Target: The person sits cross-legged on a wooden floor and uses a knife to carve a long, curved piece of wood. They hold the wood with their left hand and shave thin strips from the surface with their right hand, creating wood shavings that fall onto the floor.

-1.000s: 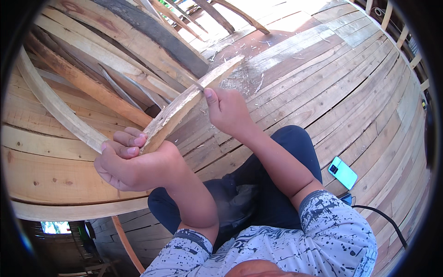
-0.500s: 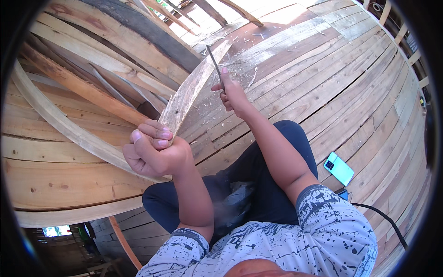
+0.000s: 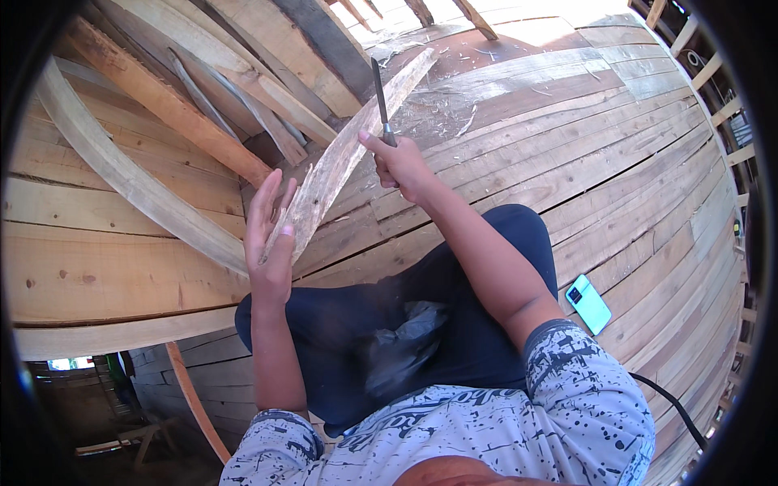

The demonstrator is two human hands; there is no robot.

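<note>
A long, rough strip of pale wood (image 3: 340, 158) slants away from me, its near end between the thumb and fingers of my left hand (image 3: 272, 255). Those fingers are fairly straight along its left side, with the thumb against the other. My right hand (image 3: 400, 166) is closed around the handle of a knife (image 3: 379, 91) with a narrow dark blade and a metal collar. The blade points up and away, crossing in front of the strip's far half; whether it touches the wood I cannot tell. The handle is mostly hidden by my fingers.
Planks and beams (image 3: 162, 105) lean at the left, beside a curved timber (image 3: 121, 174). Wood shavings (image 3: 468, 121) lie on the plank floor (image 3: 519, 154). A light blue phone (image 3: 589, 305) and a black cable (image 3: 677, 405) are at my right. Grey cloth-like material (image 3: 405, 340) lies between my legs.
My left hand has gone from a closed grip to straighter fingers along the strip. The strip's far end now reaches further up and right in view. The knife has turned more upright.
</note>
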